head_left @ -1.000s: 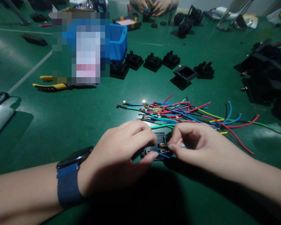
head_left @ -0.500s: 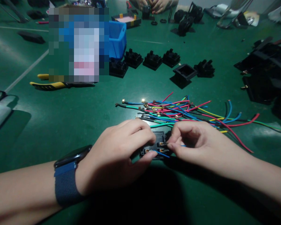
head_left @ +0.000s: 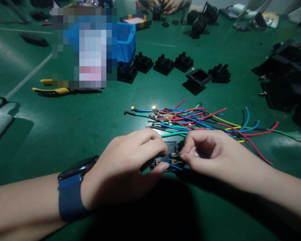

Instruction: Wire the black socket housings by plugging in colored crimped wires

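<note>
A small black plastic socket part (head_left: pixel 171 147) with brass-coloured terminals lies on the green table in front of me. My left hand (head_left: pixel 137 157) grips it from the left, thumb at the near side and curled fingers over its back; part of it is hidden under them. A short blue wire (head_left: pixel 175 165) runs out from a terminal beside my left thumb. At the part's right edge, my right hand (head_left: pixel 203 150) pinches a wire with a dark end against a terminal; a bit of blue shows behind the fingertips. Just beyond both hands lies a loose bundle of coloured wires (head_left: pixel 180 115) with brass terminals.
Several black socket parts (head_left: pixel 163 64) stand in a row farther back, near a blue bin (head_left: pixel 126 43). Yellow-handled pliers (head_left: pixel 52 91) lie at left, partly behind a blurred block. Black housings (head_left: pixel 278 77) are piled at right. Another person's hands (head_left: pixel 169 6) work at the far side.
Hardly anything differs; both hands keep their hold on the socket part and the wire, and the whole view has shifted very slightly.
</note>
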Available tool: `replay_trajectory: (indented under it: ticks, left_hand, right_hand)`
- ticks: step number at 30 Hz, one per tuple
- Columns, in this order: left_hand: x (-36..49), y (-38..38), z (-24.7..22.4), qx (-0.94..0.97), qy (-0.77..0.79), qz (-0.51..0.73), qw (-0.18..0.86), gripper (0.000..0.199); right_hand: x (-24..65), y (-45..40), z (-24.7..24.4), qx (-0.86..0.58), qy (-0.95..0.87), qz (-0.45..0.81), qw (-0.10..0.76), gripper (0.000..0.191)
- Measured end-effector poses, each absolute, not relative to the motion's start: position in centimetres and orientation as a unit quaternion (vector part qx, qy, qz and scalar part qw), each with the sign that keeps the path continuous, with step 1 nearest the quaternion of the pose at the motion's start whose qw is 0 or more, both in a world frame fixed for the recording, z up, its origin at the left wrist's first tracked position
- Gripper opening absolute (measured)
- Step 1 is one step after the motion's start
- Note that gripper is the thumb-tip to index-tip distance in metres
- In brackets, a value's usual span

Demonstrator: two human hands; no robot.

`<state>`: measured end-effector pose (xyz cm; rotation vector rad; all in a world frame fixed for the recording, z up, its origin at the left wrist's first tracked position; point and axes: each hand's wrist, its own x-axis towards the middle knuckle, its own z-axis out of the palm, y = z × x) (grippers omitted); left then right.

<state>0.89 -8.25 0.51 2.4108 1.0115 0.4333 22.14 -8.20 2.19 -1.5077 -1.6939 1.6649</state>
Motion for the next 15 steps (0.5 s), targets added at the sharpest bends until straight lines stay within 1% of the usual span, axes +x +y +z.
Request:
replay_trajectory:
  ticks: [8, 15]
  left_hand:
    - [0.86, -8.43, 0.39, 0.884, 0.365, 0.16, 0.244, 0.012]
    - [0.81, -8.32, 0.48, 0.884, 0.367, 0.159, 0.241, 0.013]
  right_hand:
    - [22.2, -8.11, 2.19, -0.526, -0.569, 0.611, 0.165, 0.008]
    - [22.29, -7.85, 2.37, -0.518, -0.554, 0.625, 0.184, 0.01]
